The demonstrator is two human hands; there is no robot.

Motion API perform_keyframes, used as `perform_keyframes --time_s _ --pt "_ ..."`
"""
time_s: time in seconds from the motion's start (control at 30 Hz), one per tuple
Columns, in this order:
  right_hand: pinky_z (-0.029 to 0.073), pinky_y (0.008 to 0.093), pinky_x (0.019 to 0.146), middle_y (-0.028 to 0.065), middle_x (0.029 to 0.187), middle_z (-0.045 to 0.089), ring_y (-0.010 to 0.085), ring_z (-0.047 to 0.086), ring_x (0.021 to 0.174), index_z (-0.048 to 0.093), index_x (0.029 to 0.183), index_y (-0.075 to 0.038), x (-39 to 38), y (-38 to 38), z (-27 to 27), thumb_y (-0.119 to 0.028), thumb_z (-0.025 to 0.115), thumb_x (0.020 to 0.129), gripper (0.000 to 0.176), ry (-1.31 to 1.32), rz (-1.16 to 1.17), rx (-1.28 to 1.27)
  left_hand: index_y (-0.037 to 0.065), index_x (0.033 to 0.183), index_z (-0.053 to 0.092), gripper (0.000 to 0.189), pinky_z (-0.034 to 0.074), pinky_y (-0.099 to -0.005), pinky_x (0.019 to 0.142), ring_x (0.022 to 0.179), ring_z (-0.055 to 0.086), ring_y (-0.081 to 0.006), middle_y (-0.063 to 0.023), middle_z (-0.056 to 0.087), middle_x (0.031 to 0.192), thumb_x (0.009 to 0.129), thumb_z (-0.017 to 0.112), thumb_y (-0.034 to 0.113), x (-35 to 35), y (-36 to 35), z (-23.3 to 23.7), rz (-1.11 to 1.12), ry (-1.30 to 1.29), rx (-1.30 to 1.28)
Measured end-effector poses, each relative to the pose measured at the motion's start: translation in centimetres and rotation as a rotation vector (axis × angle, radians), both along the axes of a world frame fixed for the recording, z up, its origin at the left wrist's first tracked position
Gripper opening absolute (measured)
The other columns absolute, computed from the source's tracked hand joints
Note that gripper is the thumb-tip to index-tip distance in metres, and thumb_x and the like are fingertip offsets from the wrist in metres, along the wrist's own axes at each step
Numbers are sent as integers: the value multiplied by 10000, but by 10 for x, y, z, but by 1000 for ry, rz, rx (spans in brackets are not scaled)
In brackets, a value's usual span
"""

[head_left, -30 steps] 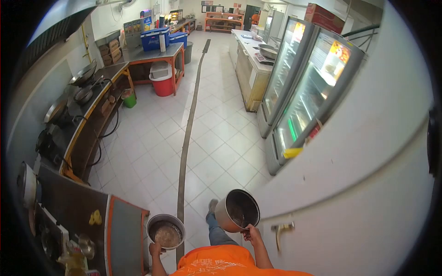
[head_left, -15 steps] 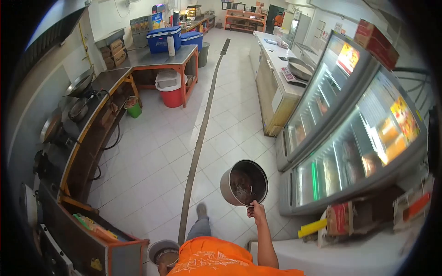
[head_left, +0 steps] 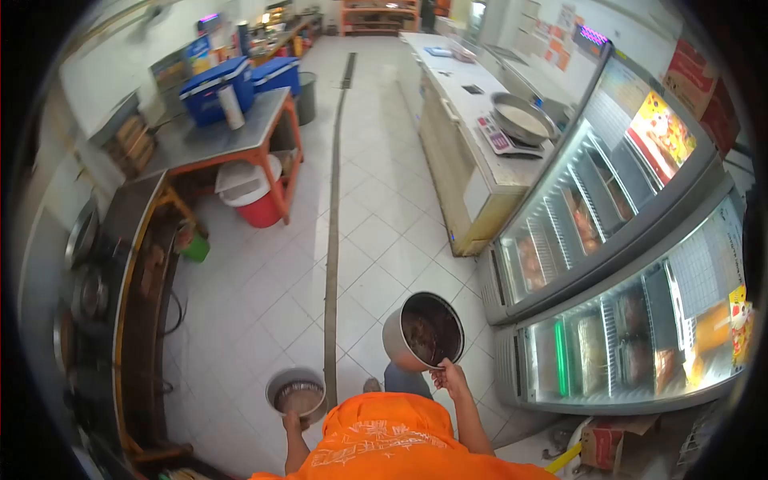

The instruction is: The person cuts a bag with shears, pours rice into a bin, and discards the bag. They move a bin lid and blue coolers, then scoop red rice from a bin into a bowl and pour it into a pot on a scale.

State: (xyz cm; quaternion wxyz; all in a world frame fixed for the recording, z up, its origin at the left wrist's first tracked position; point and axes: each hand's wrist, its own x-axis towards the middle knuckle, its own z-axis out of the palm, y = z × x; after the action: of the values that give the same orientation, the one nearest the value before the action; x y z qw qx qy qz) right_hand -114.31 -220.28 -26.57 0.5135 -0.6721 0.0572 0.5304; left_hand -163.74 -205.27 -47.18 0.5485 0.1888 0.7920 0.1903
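My right hand [head_left: 450,378] is closed on the near rim of a deep metal pot [head_left: 397,342]. The pot tilts so its dark, stained inside faces me. On the other side, my left hand [head_left: 295,421] grips a smaller grey pot [head_left: 318,408] by its near edge. Something brownish lies at the bottom of that smaller pot; what it is I cannot make out. Both pots hang above the tiled floor, one on each side of my orange shirt [head_left: 392,436].
Glass-door fridges [head_left: 616,336] line the right side, near a white counter [head_left: 448,104] with a scale [head_left: 506,142] and a wide pan [head_left: 520,120]. A dark drain strip [head_left: 331,280] runs ahead. Left are a stove bench [head_left: 132,264], a steel table [head_left: 184,152] and a red bucket [head_left: 260,212].
I have walked forward, bringing the fridges and counter closer. The smaller pot in my left hand has come up and forward into fuller view. The larger pot stays in my right hand.
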Motion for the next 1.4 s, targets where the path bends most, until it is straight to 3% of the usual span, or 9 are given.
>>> perform_keyframes --time_s 0.13,0.23,0.5,0.57,0.87,1.2,1.23,1.27,1.4 --pt "429 296 464 91 612 583 172 538 477 618 745 10 80 80 1 -281 513 804 314 -17 -121 1 -124 966 624 497 569 -366 496 571 679 -289 -185 677 707 901 374 301 96 170 7 -253 -33 241" --pt "434 297 459 94 613 587 172 538 472 611 738 9 157 159 -4 -276 520 802 306 -42 -123 -16 -124 974 604 410 567 -351 495 575 682 -291 -197 678 742 879 395 217 181 266 43 -273 -55 290" --pt "427 305 426 121 608 606 182 540 448 594 717 16 359 382 -1 -273 542 799 304 -106 -197 54 -169 1006 554 455 553 -410 438 549 678 -336 -251 658 878 854 498 256 334 351 25 -14 -152 353" --pt "431 305 438 134 644 621 191 559 474 586 777 7 406 439 7 -304 548 820 316 -134 -179 162 -170 1012 561 452 567 -435 557 694 692 -363 -269 656 913 841 503 245 381 364 57 -125 210 171" --pt "455 295 517 183 804 680 209 636 629 534 950 -32 615 655 52 -278 501 889 256 -90 -328 448 -166 985 579 430 534 -453 681 804 664 -385 -262 660 931 821 505 224 554 526 40 -96 295 141" --pt "500 290 547 129 756 687 188 661 621 627 853 -20 888 849 21 -269 533 830 267 -219 -580 311 -163 955 600 407 497 -473 819 926 633 -408 -255 664 951 799 507 201 778 849 17 -445 368 589" --pt "499 287 531 117 747 690 184 664 618 637 864 -24 919 860 15 -268 532 837 267 -218 -615 350 -151 878 619 366 542 -453 673 788 666 -380 -268 660 886 801 494 184 772 917 -38 -717 405 360" --pt "499 284 515 105 738 693 181 668 614 646 874 -27 950 872 12 -266 531 844 267 -223 -651 402 -133 833 617 333 525 -409 475 587 659 -332 -256 648 796 815 493 175 828 936 17 -564 144 360" --pt "490 283 512 104 746 694 163 644 599 646 845 -40 1051 889 6 -246 534 831 235 -253 -777 330 -145 904 566 309 522 -364 390 514 642 -294 -223 633 769 816 486 140 980 1048 83 -590 -47 500"
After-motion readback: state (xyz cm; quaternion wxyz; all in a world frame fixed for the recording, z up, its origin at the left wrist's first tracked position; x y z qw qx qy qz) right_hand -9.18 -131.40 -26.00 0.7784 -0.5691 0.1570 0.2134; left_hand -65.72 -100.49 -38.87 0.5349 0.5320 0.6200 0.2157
